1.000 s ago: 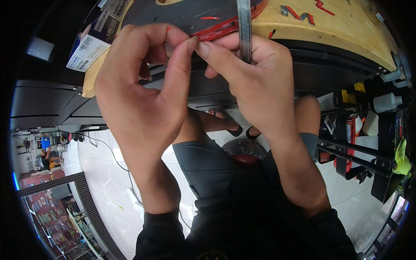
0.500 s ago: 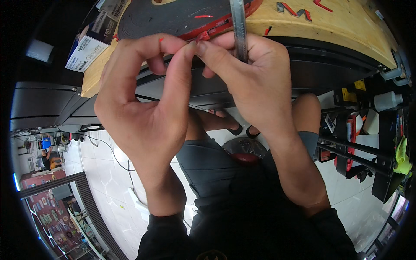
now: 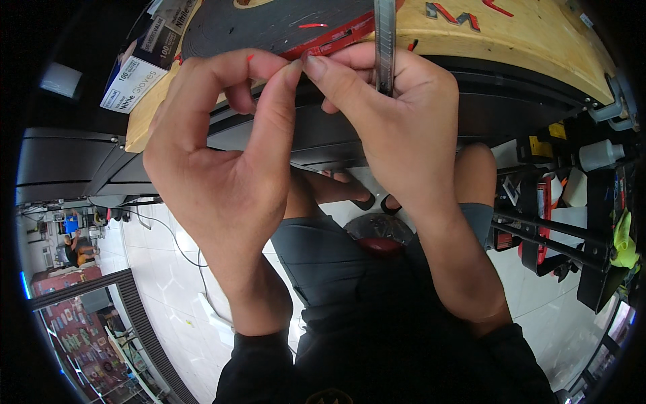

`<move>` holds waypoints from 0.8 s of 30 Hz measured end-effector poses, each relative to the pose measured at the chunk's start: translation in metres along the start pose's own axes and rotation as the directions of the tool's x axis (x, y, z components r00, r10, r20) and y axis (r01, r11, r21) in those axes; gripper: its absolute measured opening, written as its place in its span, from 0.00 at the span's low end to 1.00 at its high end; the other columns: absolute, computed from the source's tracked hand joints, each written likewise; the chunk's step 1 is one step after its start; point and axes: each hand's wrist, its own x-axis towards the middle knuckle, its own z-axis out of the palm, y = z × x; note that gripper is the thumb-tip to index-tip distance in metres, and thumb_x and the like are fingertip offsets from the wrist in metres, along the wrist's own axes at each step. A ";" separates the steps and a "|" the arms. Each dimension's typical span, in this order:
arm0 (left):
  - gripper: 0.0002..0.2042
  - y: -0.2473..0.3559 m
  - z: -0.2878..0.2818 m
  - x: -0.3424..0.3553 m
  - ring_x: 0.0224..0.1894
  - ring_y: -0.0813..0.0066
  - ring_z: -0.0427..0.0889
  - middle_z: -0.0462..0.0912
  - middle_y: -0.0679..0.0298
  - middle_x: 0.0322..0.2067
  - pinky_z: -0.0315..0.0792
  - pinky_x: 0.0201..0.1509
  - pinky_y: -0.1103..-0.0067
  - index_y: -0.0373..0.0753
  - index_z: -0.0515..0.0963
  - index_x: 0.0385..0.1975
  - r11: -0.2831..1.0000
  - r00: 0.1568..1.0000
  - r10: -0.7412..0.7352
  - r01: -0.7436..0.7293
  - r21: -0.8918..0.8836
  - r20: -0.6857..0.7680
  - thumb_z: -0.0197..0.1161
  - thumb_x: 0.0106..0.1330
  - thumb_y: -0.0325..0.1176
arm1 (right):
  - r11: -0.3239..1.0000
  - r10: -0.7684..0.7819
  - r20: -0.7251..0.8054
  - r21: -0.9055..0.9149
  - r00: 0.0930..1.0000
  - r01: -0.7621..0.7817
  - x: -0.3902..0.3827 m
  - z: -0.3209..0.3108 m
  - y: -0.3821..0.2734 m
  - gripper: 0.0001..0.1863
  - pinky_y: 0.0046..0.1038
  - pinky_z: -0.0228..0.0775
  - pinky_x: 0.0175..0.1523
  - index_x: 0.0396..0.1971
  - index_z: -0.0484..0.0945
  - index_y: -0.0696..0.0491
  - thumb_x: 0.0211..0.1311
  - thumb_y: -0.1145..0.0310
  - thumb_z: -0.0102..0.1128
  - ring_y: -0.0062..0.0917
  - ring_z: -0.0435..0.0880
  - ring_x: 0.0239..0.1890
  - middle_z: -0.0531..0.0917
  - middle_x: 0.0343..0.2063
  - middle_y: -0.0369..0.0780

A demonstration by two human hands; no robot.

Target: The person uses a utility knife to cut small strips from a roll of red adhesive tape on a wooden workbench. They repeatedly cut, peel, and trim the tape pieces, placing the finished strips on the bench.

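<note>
My left hand [image 3: 232, 135] is closed in a pinch, thumb tip against index finger; anything between them is too small to make out. A tiny red scrap [image 3: 250, 58] clings to its index finger. Touching or nearly touching it, my right hand [image 3: 397, 114] has its thumb and index fingertips at a small red piece [image 3: 323, 50], partly hidden. A slim silver bar-shaped tool [image 3: 385, 47], perhaps a cutter, stands upright in the right fingers. Just beyond the hands lies a big dark grey tape roll [image 3: 269, 30] with a red edge.
On the wooden bench top [image 3: 538, 50] lie a red-and-silver letter M [image 3: 454, 17], another red piece [image 3: 496, 7] and small red scraps. A glove box [image 3: 138, 77] is at the left edge. A tool cart [image 3: 538, 229] stands at right; a cable [image 3: 178, 236] trails over the floor.
The red piece at my fingertips has turned slightly and shows less between them. The silver tool has shifted a little right with my right hand; my left fingertips have moved slightly upward.
</note>
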 end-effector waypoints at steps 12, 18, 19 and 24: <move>0.05 0.013 0.004 -0.003 0.31 0.83 0.71 0.80 0.67 0.29 0.63 0.39 0.86 0.33 0.82 0.33 0.988 0.998 -0.019 0.028 -0.151 0.060 0.72 0.60 0.23 | 0.972 0.185 0.036 0.141 0.982 -0.188 0.000 -0.001 -0.007 0.09 0.18 0.73 0.29 0.31 0.86 0.62 0.60 0.70 0.71 0.15 0.83 0.24 0.86 0.22 0.40; 0.06 0.029 0.000 -0.015 0.32 0.82 0.69 0.78 0.67 0.30 0.61 0.41 0.86 0.32 0.80 0.31 0.963 0.994 -0.044 0.069 -0.261 0.101 0.71 0.58 0.20 | 0.947 0.242 0.052 0.206 0.969 -0.247 0.001 0.000 -0.004 0.10 0.19 0.73 0.29 0.30 0.86 0.62 0.59 0.69 0.72 0.14 0.82 0.24 0.86 0.22 0.39; 0.06 0.030 -0.002 -0.018 0.32 0.82 0.69 0.78 0.67 0.31 0.61 0.41 0.86 0.32 0.80 0.32 0.962 0.993 -0.067 0.090 -0.256 0.098 0.71 0.58 0.19 | 0.956 0.244 0.046 0.159 0.969 -0.248 0.001 0.000 -0.006 0.09 0.19 0.73 0.29 0.31 0.86 0.62 0.59 0.70 0.72 0.14 0.82 0.24 0.86 0.22 0.39; 0.05 0.023 -0.014 -0.023 0.32 0.85 0.68 0.76 0.69 0.30 0.61 0.39 0.88 0.33 0.79 0.33 0.945 0.988 -0.153 0.151 -0.291 0.015 0.69 0.63 0.20 | 0.981 0.188 0.046 0.037 0.981 -0.190 0.000 -0.004 -0.010 0.09 0.18 0.72 0.30 0.31 0.86 0.61 0.59 0.70 0.72 0.14 0.82 0.24 0.86 0.23 0.38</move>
